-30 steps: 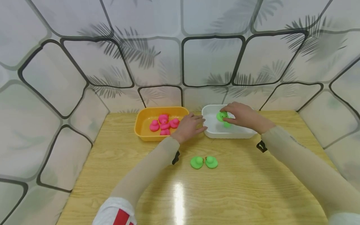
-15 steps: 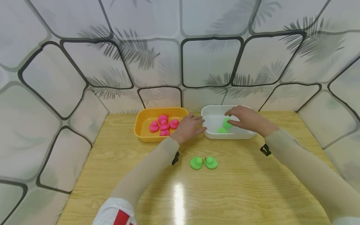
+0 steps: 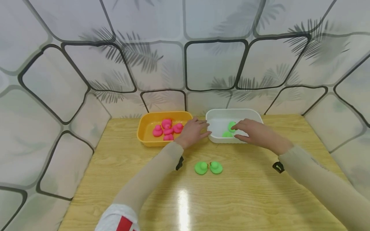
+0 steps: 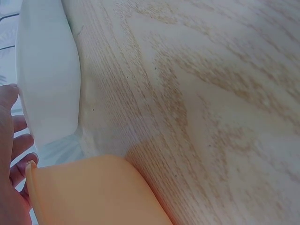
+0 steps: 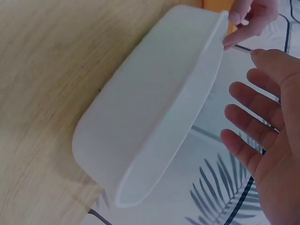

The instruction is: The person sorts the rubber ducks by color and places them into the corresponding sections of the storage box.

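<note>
My left hand point(image 3: 192, 132) lies between the two bins with its fingers extended, fingertips at the left rim of the white bin point(image 3: 212, 112). In the left wrist view those fingers point(image 4: 21, 145) also lie close by the orange bin point(image 4: 93, 192). My right hand point(image 3: 257, 134) hovers over the right part of the white bin, fingers relaxed and apart, holding nothing; the right wrist view shows its palm point(image 5: 281, 136) bare. Inside the white bin are a green rubber duck point(image 3: 231, 126) and another green duck point(image 3: 227, 134), partly hidden by the front wall.
Several pink rubber ducks point(image 3: 168, 129) sit in the orange bin at the left. On the wooden table point(image 3: 231, 199), nearer to me, a green duck point(image 3: 201, 167) and another green duck point(image 3: 215, 167) stand side by side. A patterned wall point(image 3: 208, 67) rises behind the bins.
My right hand has let go of a green duck in the white bin and drawn back to the right and toward me. My left hand stays in place.
</note>
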Motion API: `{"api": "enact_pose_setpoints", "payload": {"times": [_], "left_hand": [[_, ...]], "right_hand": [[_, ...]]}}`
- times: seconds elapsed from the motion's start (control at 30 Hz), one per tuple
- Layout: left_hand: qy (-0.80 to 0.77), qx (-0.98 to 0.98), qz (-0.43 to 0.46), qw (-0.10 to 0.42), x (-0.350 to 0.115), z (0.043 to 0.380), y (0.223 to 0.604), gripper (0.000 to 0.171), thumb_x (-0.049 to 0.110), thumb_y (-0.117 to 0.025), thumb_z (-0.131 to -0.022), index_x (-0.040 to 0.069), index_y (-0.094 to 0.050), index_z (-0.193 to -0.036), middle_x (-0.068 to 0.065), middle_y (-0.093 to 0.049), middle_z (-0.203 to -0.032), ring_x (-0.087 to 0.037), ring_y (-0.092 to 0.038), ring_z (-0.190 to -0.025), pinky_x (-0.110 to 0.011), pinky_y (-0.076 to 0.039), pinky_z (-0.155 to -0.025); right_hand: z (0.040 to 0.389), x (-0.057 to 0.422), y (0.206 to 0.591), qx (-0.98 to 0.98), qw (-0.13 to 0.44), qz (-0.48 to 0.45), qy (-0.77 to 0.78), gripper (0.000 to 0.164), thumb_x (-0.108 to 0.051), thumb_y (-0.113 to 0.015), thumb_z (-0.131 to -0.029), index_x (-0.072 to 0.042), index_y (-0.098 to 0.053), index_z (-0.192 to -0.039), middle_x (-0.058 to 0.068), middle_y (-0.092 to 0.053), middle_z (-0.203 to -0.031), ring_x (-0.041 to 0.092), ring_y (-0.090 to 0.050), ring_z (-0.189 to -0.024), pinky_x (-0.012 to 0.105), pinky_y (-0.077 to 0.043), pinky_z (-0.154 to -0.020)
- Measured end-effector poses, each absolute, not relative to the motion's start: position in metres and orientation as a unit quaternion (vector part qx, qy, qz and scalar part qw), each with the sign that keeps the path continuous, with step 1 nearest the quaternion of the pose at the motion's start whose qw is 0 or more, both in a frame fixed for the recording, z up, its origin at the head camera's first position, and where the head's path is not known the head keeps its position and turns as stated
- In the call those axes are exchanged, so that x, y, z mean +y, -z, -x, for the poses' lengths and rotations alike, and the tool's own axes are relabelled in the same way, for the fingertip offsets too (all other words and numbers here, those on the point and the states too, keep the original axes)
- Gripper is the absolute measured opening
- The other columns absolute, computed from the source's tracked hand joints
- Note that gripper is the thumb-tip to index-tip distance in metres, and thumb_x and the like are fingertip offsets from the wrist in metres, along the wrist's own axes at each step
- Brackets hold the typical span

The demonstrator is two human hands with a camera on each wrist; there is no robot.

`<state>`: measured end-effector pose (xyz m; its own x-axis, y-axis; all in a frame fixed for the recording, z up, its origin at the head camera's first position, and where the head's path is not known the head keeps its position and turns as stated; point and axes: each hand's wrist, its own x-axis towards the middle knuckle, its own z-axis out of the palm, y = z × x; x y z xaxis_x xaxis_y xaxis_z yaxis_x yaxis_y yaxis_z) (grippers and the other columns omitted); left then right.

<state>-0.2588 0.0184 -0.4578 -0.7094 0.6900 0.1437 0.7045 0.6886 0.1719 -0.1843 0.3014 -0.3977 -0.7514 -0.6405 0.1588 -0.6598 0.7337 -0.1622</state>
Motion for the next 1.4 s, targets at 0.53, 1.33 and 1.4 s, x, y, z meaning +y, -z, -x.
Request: {"api": "enact_pose_setpoints", "payload": {"times": [0.53, 1.33, 1.4], "left_hand": [[0.109, -0.919, 0.377, 0.032, 0.016, 0.257, 0.459, 0.047, 0.045, -0.059, -0.106, 0.013, -0.067, -0.139, -0.006, -0.062, -0.146, -0.025, -0.055, -0.121, -0.036, -0.049, -0.103], [0.114, -0.911, 0.395, 0.047, 0.017, 0.261, 0.459, 0.046, 0.044, -0.059, -0.106, 0.012, -0.067, -0.139, -0.007, -0.063, -0.145, -0.025, -0.056, -0.119, -0.035, -0.049, -0.103], [0.117, -0.91, 0.394, 0.05, 0.017, 0.261, 0.46, 0.046, 0.043, -0.059, -0.106, 0.012, -0.067, -0.139, -0.007, -0.064, -0.145, -0.025, -0.056, -0.119, -0.035, -0.049, -0.102]], "right_hand": [[0.15, 0.276, 0.415, -0.9, 0.077, -0.407, -0.14, 0.029, -0.014, -0.082, -0.09, -0.009, -0.072, -0.116, 0.002, -0.073, -0.107, 0.022, -0.068, -0.098, 0.044, -0.057, -0.086], [0.128, 0.243, 0.466, -0.874, 0.055, -0.459, -0.148, 0.031, -0.024, -0.077, -0.095, -0.008, -0.072, -0.121, 0.002, -0.071, -0.112, 0.019, -0.066, -0.103, 0.04, -0.057, -0.091], [0.128, 0.241, 0.469, -0.875, 0.052, -0.46, -0.142, 0.03, -0.024, -0.075, -0.096, -0.009, -0.071, -0.121, 0.002, -0.07, -0.112, 0.02, -0.066, -0.103, 0.04, -0.056, -0.091]]}}
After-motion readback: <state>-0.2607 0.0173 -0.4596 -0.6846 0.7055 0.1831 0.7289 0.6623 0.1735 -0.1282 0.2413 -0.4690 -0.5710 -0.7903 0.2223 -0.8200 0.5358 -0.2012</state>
